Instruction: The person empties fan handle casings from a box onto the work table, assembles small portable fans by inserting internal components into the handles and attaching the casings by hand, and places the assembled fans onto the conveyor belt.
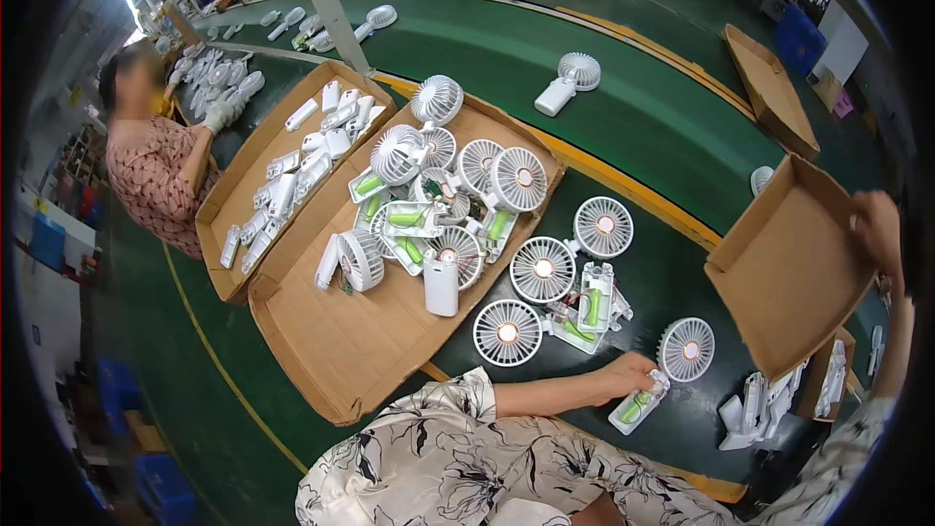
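My left hand (626,376) is closed on the handle of a small white fan (686,350), whose open handle shows a green battery. At the right, my right hand (877,224) is at the upper right edge of a tilted cardboard tray (794,263); its fingers are blurred. Beside my left hand, several fans (542,270) with opened handles lie on the dark green table. A large cardboard box (341,351) to the left holds more fans and a closed white handle (441,287). White casing parts (755,409) lie below the tilted tray.
Another box (219,263) of white covers stands at the left, near a co-worker (156,156) with gloved hands. A fan (579,72) lies on the green conveyor (662,88) ahead. A cardboard tray (769,88) stands at the upper right, and a small box (808,394) lower right.
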A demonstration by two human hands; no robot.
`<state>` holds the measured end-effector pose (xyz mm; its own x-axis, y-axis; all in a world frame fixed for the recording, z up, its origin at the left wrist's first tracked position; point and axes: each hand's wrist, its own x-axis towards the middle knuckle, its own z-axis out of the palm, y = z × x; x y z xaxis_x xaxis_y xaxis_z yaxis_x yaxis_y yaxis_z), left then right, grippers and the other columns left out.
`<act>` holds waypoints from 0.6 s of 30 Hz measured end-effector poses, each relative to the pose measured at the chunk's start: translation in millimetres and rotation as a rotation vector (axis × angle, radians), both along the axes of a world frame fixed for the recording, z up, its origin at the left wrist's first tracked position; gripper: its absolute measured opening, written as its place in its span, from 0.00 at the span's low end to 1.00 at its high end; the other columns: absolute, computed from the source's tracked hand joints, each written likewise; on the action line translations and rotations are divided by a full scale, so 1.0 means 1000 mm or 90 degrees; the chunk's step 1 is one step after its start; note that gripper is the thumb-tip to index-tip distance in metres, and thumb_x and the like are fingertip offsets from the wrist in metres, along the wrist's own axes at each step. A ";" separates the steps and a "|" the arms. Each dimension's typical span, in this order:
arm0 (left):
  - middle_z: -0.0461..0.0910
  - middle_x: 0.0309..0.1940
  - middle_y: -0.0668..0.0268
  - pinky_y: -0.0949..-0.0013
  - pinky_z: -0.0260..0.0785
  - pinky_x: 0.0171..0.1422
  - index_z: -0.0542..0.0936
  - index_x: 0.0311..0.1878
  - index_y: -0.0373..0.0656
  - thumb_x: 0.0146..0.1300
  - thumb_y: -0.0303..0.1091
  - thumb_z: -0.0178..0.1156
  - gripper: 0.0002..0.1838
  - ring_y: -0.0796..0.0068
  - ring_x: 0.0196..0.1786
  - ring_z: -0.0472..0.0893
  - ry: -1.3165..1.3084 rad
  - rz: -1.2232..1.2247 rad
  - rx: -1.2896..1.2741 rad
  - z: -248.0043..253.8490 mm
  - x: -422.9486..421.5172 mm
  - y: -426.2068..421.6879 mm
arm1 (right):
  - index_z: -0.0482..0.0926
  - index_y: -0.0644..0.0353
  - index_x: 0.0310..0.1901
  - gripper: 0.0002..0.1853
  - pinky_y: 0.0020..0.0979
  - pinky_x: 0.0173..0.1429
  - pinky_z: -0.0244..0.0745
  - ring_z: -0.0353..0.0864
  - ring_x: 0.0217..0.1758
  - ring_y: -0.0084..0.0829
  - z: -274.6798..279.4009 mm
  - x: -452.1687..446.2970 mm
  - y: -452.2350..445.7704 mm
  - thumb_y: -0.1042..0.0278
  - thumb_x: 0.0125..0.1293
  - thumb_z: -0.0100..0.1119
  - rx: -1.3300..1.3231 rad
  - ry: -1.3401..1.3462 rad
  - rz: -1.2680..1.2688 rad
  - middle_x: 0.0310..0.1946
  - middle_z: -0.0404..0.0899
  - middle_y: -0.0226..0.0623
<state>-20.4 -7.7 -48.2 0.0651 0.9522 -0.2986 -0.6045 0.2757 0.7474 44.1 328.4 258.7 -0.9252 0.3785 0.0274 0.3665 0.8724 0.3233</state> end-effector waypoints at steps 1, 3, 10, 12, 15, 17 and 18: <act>0.79 0.31 0.63 0.75 0.69 0.42 0.77 0.39 0.33 0.53 0.21 0.51 0.10 0.77 0.34 0.78 -0.009 -0.010 0.007 -0.002 0.000 -0.001 | 0.76 0.60 0.19 0.06 0.38 0.33 0.68 0.73 0.27 0.45 0.012 -0.020 0.023 0.80 0.38 0.50 0.024 -0.052 0.096 0.18 0.71 0.48; 0.79 0.30 0.64 0.75 0.69 0.41 0.77 0.38 0.34 0.54 0.22 0.53 0.09 0.78 0.33 0.78 -0.022 -0.021 0.011 -0.002 -0.002 -0.003 | 0.75 0.64 0.23 0.07 0.39 0.39 0.69 0.72 0.32 0.47 0.039 -0.116 -0.017 0.78 0.37 0.52 0.025 -0.199 0.025 0.25 0.73 0.49; 0.78 0.28 0.68 0.79 0.66 0.36 0.78 0.35 0.34 0.50 0.22 0.54 0.08 0.82 0.30 0.75 -0.193 -0.001 0.085 0.002 -0.012 -0.004 | 0.72 0.63 0.22 0.20 0.42 0.33 0.67 0.73 0.25 0.49 0.043 -0.414 -0.214 0.51 0.55 0.55 -0.085 0.370 0.331 0.18 0.70 0.52; 0.79 0.33 0.66 0.78 0.67 0.42 0.76 0.40 0.33 0.53 0.24 0.55 0.11 0.80 0.34 0.76 -0.175 -0.049 0.114 -0.007 -0.015 -0.004 | 0.68 0.72 0.45 0.26 0.44 0.50 0.70 0.74 0.48 0.49 0.025 -0.437 -0.244 0.54 0.55 0.47 -0.170 0.385 0.195 0.44 0.73 0.56; 0.79 0.34 0.67 0.78 0.66 0.43 0.76 0.41 0.33 0.53 0.24 0.53 0.11 0.81 0.36 0.76 -0.152 -0.043 0.131 -0.008 -0.013 -0.003 | 0.61 0.58 0.57 0.27 0.44 0.47 0.70 0.73 0.46 0.50 -0.037 -0.415 -0.227 0.54 0.60 0.50 -0.082 0.435 0.368 0.46 0.71 0.51; 0.79 0.34 0.67 0.78 0.66 0.44 0.76 0.42 0.33 0.54 0.24 0.53 0.12 0.80 0.37 0.76 -0.153 -0.051 0.134 -0.005 -0.014 -0.004 | 0.63 0.64 0.54 0.26 0.44 0.45 0.70 0.74 0.44 0.49 -0.059 -0.367 -0.204 0.57 0.58 0.52 -0.092 0.385 0.391 0.46 0.69 0.51; 0.78 0.33 0.67 0.78 0.66 0.42 0.76 0.40 0.33 0.52 0.22 0.52 0.11 0.80 0.35 0.76 -0.160 -0.039 0.120 -0.003 -0.014 -0.005 | 0.62 0.64 0.55 0.27 0.44 0.47 0.70 0.73 0.45 0.48 -0.065 -0.337 -0.194 0.57 0.58 0.52 -0.100 0.346 0.350 0.46 0.70 0.51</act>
